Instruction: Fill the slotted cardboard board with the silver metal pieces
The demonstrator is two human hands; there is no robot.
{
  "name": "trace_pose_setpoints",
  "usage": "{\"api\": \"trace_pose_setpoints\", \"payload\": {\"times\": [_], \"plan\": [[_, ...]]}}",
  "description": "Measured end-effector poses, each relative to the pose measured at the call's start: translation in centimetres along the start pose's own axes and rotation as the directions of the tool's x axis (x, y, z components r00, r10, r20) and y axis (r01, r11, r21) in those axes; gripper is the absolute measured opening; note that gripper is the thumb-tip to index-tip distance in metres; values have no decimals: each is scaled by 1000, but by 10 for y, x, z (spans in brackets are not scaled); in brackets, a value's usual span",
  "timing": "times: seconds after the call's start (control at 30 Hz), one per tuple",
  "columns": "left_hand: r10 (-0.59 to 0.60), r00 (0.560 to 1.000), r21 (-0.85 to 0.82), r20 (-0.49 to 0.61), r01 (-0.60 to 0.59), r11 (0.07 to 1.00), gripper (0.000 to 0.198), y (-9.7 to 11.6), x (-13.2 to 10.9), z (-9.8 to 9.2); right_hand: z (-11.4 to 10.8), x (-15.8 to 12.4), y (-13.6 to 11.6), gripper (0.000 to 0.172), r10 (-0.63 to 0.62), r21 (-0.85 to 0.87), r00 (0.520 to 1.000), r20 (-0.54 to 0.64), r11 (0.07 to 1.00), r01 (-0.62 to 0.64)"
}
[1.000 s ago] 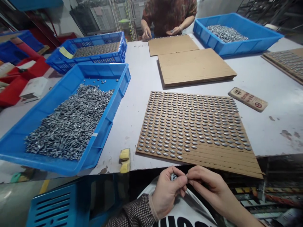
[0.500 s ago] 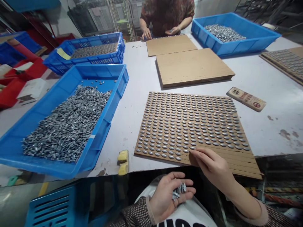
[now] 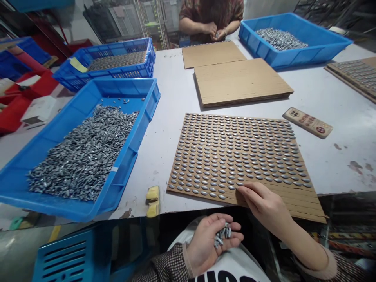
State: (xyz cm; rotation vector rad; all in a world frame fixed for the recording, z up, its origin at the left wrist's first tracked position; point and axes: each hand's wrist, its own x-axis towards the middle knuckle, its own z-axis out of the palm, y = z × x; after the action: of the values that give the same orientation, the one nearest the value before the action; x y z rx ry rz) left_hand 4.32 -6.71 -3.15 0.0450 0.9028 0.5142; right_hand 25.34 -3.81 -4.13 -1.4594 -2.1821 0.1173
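My left hand (image 3: 210, 241) is cupped, palm up, in front of the table edge, with several small shiny metal pieces (image 3: 225, 233) in its palm and fingers. My right hand (image 3: 266, 207) is pinched at the near side of a corrugated cardboard sheet (image 3: 282, 197). Its fingertips touch the end of the rows of grey, spindle-shaped metal pieces (image 3: 226, 152); whatever lies between them is hidden. Those rows cover most of the sheet, while bare grooves show at its near right. A blue tray (image 3: 143, 125) at left holds a heap of the same pieces.
Stacked cardboard sheets (image 3: 241, 82) lie beyond mine. Across the table, a person's hands (image 3: 216, 31) are near another sheet (image 3: 211, 55). Another blue tray (image 3: 293, 55) stands back right, a blue crate (image 3: 117, 72) back left. A printed bar (image 3: 308, 122) and yellow blocks (image 3: 152, 201) lie nearby.
The other person's hands have come together above their sheet. My left fingers have curled slightly around the pieces; my right hand stays at nearly the same spot.
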Motion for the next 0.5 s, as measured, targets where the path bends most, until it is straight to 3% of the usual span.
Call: {"api": "trace_pose_setpoints", "payload": {"times": [0.23,0.5], "plan": [[25,999,12,29,-25,1000,26,5,-5,3,-1,-2,2,24,-60,-44,998,17,997,61],[92,995,85,24,-94,992,23,5,-9,3,-1,0,-2,20,-34,-64,999,14,997,34]]}}
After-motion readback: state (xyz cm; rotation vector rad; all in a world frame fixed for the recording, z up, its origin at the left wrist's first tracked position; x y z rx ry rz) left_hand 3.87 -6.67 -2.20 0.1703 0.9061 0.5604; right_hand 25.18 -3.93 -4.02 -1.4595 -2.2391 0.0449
